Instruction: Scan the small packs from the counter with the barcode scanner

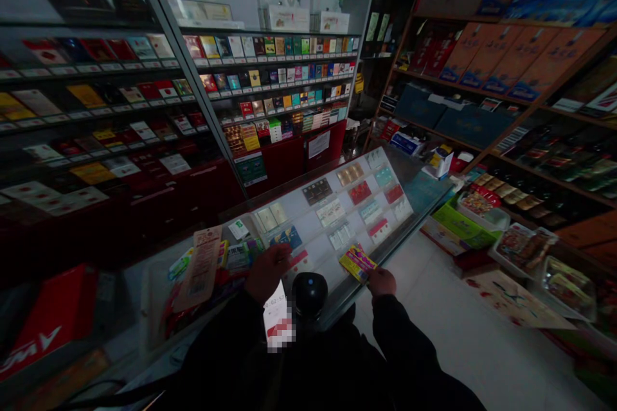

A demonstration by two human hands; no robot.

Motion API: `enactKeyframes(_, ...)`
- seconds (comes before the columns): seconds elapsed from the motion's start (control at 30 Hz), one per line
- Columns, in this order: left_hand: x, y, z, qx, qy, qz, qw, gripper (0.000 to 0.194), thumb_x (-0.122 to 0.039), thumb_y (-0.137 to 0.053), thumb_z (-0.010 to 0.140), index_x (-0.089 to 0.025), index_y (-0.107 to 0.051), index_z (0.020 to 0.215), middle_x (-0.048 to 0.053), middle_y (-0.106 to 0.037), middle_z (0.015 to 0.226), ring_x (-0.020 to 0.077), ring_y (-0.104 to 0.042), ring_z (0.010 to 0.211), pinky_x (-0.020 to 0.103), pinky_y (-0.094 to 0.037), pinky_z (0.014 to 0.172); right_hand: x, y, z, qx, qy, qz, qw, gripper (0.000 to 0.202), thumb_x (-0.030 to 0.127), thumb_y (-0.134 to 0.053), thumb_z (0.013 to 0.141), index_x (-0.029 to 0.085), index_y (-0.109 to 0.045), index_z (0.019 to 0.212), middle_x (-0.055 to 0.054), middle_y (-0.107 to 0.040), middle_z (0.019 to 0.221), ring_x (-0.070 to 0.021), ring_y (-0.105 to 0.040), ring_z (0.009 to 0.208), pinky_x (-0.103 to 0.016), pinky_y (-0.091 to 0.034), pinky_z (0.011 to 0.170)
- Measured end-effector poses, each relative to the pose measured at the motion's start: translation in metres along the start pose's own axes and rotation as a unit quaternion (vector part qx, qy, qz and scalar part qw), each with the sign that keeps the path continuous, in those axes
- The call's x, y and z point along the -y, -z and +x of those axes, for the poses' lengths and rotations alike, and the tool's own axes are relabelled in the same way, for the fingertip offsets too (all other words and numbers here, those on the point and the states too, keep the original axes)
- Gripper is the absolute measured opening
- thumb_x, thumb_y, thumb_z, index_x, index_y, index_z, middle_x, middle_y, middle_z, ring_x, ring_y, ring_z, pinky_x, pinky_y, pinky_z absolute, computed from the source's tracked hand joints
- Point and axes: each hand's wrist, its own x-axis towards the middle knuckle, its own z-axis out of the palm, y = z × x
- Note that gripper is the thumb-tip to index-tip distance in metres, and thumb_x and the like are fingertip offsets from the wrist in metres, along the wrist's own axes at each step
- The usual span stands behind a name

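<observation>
My right hand (383,282) pinches the lower right corner of a flat yellow packet (357,263) with purple and red print, above the glass counter (409,241). My left hand (267,270) is over the counter with its fingers curled together. Whatever those fingers hold, if anything, is too dark to make out. Just below that hand lies a phone (277,314) with a lit white screen. Between my hands stands a black round-topped device (309,295). Rows of cigarette packs (330,212) show under the glass.
At the left, a white tray (147,298) holds colourful packets and a long pink package (198,270). A red box (48,318) stands beyond it. Shelves of cigarette packs (284,70) line the wall ahead. Bottles, cartons (501,58) and snack bins (569,286) crowd the right.
</observation>
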Motion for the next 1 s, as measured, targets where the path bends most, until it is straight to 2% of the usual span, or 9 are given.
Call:
enactKeyframes(0.17,-0.003,-0.002,-0.007,-0.004,0.013,-0.014,1.000,0.050,-0.048,-0.071,0.072,-0.014,-0.067,0.108,0.015,-0.074,0.116,0.0324,-0.069,0.110,0.045,-0.055,0.091,-0.006,0.002,-0.004,-0.005,-0.032,-0.033,0.999,0.026,0.035,-0.065,0.071,0.014,-0.075,0.081,-0.010,-0.074,0.071,-0.0247,-0.072,0.072,-0.026,-0.047,0.056)
enactKeyframes(0.27,-0.004,-0.002,-0.011,-0.002,0.014,-0.014,1.000,0.048,-0.046,-0.069,0.072,-0.015,-0.066,0.108,0.014,-0.074,0.116,0.0311,-0.069,0.107,0.043,-0.057,0.086,-0.008,0.004,-0.005,-0.029,-0.018,-0.046,0.998,0.033,0.038,-0.066,0.072,0.012,-0.075,0.091,-0.013,-0.077,0.083,-0.0278,-0.073,0.082,-0.030,-0.050,0.064)
enactKeyframes(0.37,-0.004,0.000,-0.013,-0.009,0.017,-0.002,1.000,0.044,-0.041,-0.066,0.074,-0.015,-0.066,0.109,0.013,-0.075,0.110,0.0288,-0.071,0.101,0.041,-0.057,0.084,0.002,0.004,-0.008,-0.057,0.004,-0.060,0.997,0.042,0.036,-0.069,0.073,0.008,-0.072,0.104,-0.020,-0.076,0.099,-0.0312,-0.072,0.093,-0.034,-0.052,0.074)
enactKeyframes(0.5,-0.004,0.004,-0.018,-0.009,0.025,0.009,1.000,0.045,-0.040,-0.065,0.074,-0.013,-0.065,0.110,0.014,-0.074,0.114,0.0291,-0.071,0.101,0.041,-0.057,0.084,0.039,-0.001,-0.024,-0.050,0.083,-0.055,0.994,0.034,0.030,-0.061,0.082,0.008,-0.071,0.106,-0.022,-0.073,0.109,-0.0322,-0.068,0.106,-0.039,-0.051,0.088)
enactKeyframes(0.67,-0.009,0.017,-0.029,-0.039,0.025,0.061,0.997,0.043,-0.038,-0.062,0.076,-0.016,-0.066,0.113,0.012,-0.074,0.116,0.0282,-0.070,0.107,0.041,-0.055,0.092,0.103,-0.022,-0.063,0.056,0.197,-0.025,0.979,0.031,0.031,-0.060,0.084,0.013,-0.070,0.107,-0.012,-0.075,0.101,-0.0236,-0.070,0.095,-0.033,-0.051,0.087)
enactKeyframes(0.77,-0.010,0.031,-0.033,-0.064,0.009,0.118,0.991,0.039,-0.036,-0.057,0.082,-0.016,-0.067,0.113,0.010,-0.075,0.113,0.0259,-0.070,0.107,0.039,-0.054,0.095,0.138,-0.040,-0.091,0.131,0.284,-0.016,0.950,0.026,0.029,-0.058,0.086,0.016,-0.072,0.103,-0.008,-0.076,0.096,-0.0198,-0.070,0.091,-0.030,-0.050,0.085)
enactKeyframes(0.83,-0.009,0.045,-0.032,-0.081,0.003,0.171,0.982,0.037,-0.033,-0.052,0.086,-0.017,-0.067,0.116,0.010,-0.074,0.119,0.0246,-0.068,0.111,0.038,-0.052,0.099,0.160,-0.053,-0.110,0.177,0.331,-0.036,0.926,0.023,0.023,-0.058,0.085,0.016,-0.072,0.102,-0.008,-0.076,0.098,-0.0182,-0.069,0.092,-0.028,-0.049,0.085)
enactKeyframes(0.93,-0.008,0.068,-0.025,-0.101,0.008,0.276,0.956,0.037,-0.025,-0.049,0.087,-0.019,-0.068,0.119,0.010,-0.072,0.125,0.0245,-0.067,0.116,0.037,-0.049,0.101,0.188,-0.074,-0.134,0.235,0.395,-0.103,0.882,0.017,0.020,-0.059,0.084,0.016,-0.073,0.094,-0.008,-0.076,0.094,-0.0177,-0.068,0.088,-0.026,-0.047,0.078)
enactKeyframes(1.0,-0.008,0.082,-0.018,-0.085,0.014,0.339,0.937,0.039,-0.019,-0.048,0.087,-0.019,-0.068,0.121,0.009,-0.072,0.124,0.0237,-0.067,0.115,0.034,-0.049,0.100,0.202,-0.087,-0.149,0.265,0.424,-0.152,0.853,0.014,0.019,-0.062,0.081,0.017,-0.073,0.090,-0.008,-0.076,0.092,-0.0183,-0.068,0.088,-0.026,-0.046,0.077)
